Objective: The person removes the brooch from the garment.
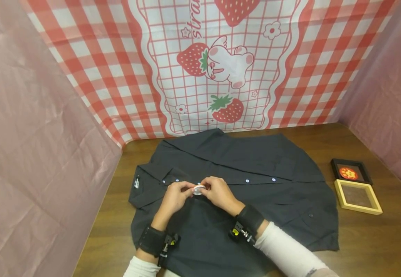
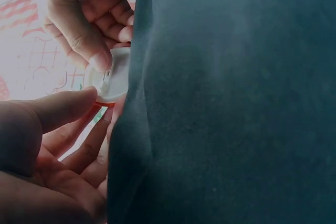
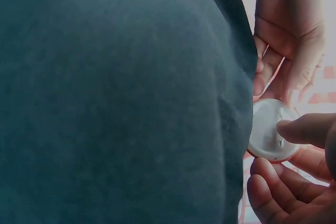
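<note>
A round pin badge [image 1: 198,189] is held above the dark shirt [image 1: 221,227], its white back turned up toward the wrist cameras. My left hand [image 1: 176,197] pinches it at one edge, thumb [image 2: 79,103] on the back and fingers beneath. From the other side my right hand [image 1: 220,193] grips it, with the right thumb [image 3: 302,129] pressed on the pin bar in the right wrist view. An orange-red rim shows at the badge [image 2: 118,77] edge in the left wrist view. The shirt lies spread sideways, collar [image 1: 141,188] to the left, with pale buttons [image 1: 247,181] along its front.
At the right of the wooden table [image 1: 366,238] lie a black frame [image 1: 335,169] with a red round badge [image 1: 348,173] in it and a pale yellow frame [image 1: 377,206]. Pink cloth [image 1: 48,134] hangs at both sides, and a strawberry-print cloth [image 1: 110,69] covers the back.
</note>
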`<state>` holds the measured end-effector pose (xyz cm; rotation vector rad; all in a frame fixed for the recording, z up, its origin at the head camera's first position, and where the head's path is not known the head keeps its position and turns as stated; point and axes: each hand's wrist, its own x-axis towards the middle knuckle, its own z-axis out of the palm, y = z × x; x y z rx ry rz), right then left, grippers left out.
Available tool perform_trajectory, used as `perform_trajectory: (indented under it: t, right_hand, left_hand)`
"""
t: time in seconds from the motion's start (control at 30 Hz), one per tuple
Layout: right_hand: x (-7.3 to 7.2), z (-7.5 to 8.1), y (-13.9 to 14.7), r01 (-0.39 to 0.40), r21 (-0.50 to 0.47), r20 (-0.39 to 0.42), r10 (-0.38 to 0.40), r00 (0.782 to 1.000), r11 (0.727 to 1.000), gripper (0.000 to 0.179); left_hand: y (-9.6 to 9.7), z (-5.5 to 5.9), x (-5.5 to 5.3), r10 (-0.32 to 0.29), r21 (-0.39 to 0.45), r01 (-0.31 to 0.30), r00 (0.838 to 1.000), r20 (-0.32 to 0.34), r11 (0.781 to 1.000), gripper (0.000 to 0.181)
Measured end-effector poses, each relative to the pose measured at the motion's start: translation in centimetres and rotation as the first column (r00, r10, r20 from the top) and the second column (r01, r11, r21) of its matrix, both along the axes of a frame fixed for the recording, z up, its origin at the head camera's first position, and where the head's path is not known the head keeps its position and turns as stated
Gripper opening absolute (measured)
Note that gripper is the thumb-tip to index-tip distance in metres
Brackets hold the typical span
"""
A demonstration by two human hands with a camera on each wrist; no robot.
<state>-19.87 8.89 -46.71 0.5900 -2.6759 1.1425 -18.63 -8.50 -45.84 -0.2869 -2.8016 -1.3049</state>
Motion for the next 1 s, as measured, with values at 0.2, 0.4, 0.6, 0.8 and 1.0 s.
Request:
perform_trajectory:
  t: [0.2, 0.4, 0.6, 0.8, 1.0]
  right_hand:
    - [0.03, -0.19, -0.01, -0.016, 0.015, 0.028, 0.016, 0.999, 1.000, 0.004]
    - [0.16, -0.43, 0.09, -0.030, 0.022, 0.081, 0.028, 0.996, 0.999, 0.006]
    - [0.22, -0.38, 0.23, -0.042, 0.005, 0.081, 0.041, 0.996, 0.999, 0.009]
    - [0.31, -0.16, 0.36, -0.058, 0.008, 0.096, 0.057, 0.994, 0.998, 0.010]
    - [0.43, -0.10, 0.48, -0.068, 0.027, 0.118, 0.065, 0.991, 0.997, 0.012]
  left_hand:
    - [0.05, -0.16, 0.09, -0.001, 0.020, 0.000, 0.998, 0.059, 1.000, 0.009]
    - [0.12, -0.01, 0.17, 0.007, -0.060, -0.003, 0.998, 0.064, 0.998, 0.008]
    - [0.14, -0.03, 0.14, 0.013, -0.100, -0.008, 0.999, 0.050, 0.995, 0.008]
    - [0.21, 0.06, 0.27, 0.009, -0.105, -0.004, 0.999, 0.050, 0.994, 0.009]
    - [0.36, 0.00, 0.32, 0.011, -0.109, -0.006, 0.999, 0.044, 0.994, 0.009]
